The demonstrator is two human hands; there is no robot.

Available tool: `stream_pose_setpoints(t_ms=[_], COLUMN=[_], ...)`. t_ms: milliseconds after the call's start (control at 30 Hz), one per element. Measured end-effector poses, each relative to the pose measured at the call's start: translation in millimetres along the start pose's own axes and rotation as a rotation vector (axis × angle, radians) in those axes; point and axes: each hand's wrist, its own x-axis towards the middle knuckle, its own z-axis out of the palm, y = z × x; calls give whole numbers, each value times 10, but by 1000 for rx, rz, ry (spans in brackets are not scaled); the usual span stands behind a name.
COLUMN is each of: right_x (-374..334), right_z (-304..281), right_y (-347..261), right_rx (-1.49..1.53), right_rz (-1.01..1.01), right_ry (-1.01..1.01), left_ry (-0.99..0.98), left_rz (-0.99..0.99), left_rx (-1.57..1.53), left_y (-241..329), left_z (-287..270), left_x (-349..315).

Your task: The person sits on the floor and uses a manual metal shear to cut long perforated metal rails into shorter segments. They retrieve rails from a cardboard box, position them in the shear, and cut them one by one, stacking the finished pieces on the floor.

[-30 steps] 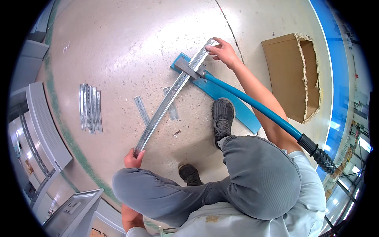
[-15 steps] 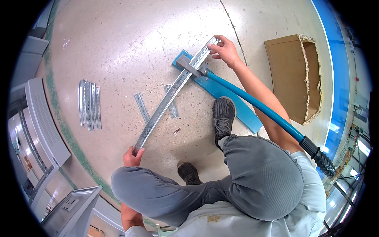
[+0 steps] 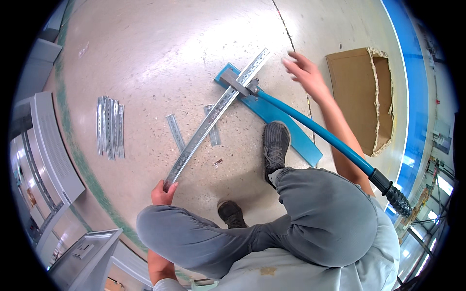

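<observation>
A long slotted metal rail (image 3: pixel 201 131) runs diagonally through the head of a blue lever cutter (image 3: pixel 279 123). My left hand (image 3: pixel 164 193) is closed on the rail's near end, beside my left knee. My right hand (image 3: pixel 307 75) is in the air to the right of the rail's far end, holding nothing, its fingers apart and slightly blurred. The cutter's blue lever (image 3: pixel 315 127) slants from the head toward the right, ending in a black grip (image 3: pixel 392 194). My shoe (image 3: pixel 275 148) is beside the cutter's blue base.
Two short rail pieces, one of them (image 3: pixel 174 132) left of the long rail, lie on the floor. Further left is a row of several cut rails (image 3: pixel 110 128). An open cardboard box (image 3: pixel 353 92) stands at the right. Grey metal cabinets (image 3: pixel 56 140) line the left side.
My right hand has let go of the rail's far end and moved right, away from it. My left hand keeps its hold, and the rail stays in the cutter.
</observation>
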Motion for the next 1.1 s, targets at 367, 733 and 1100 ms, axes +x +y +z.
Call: stream_pose_setpoints(t_ms=[367,733,1100], right_x=[-1948,-2456,-2687], right_z=[-1792,-1184,-1076], right_y=[-1038,-525,-270], right_rx=[197,-543,268], right_rz=[392,301,568], right_ry=[-1009,-602,-447], left_ry=[-23,-7,-98], left_rz=[10,14,-79], left_rx=[-4,61,65], left_y=[-3,-99,119], left_z=[-26,-32,-55], left_x=[1,15,-18])
